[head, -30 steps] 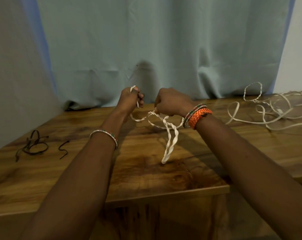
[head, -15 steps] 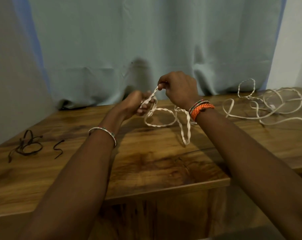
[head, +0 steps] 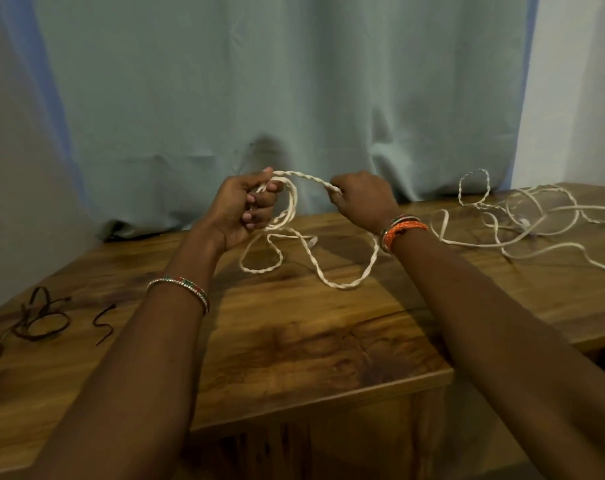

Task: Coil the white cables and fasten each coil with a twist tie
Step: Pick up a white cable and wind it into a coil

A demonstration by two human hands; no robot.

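The twisted white cable hangs between both hands above the far middle of the wooden table, a few turns already gathered, with slack drooping in loose loops onto the wood at about six o'clock from the hands. It looks light, limp and springy, so the loops will likely slump or open unless pinched where the turns cross; the best hold is at that crossing, feeding new length from a short way along the strand. The left hand has its fingers curled round the gathered turns, thumb up against the top strand. The right hand is closed in a fist that pinches the strand coming off the coil, though exactly which fingers clamp it is hard to make out. At three o'clock from the hands, well apart, more white cables sprawl untidily on the table, not yet coiled. At about eight o'clock, near the left edge, lie dark twist ties, one S-shaped piece just beside the tangle. A pale curtain hangs behind.
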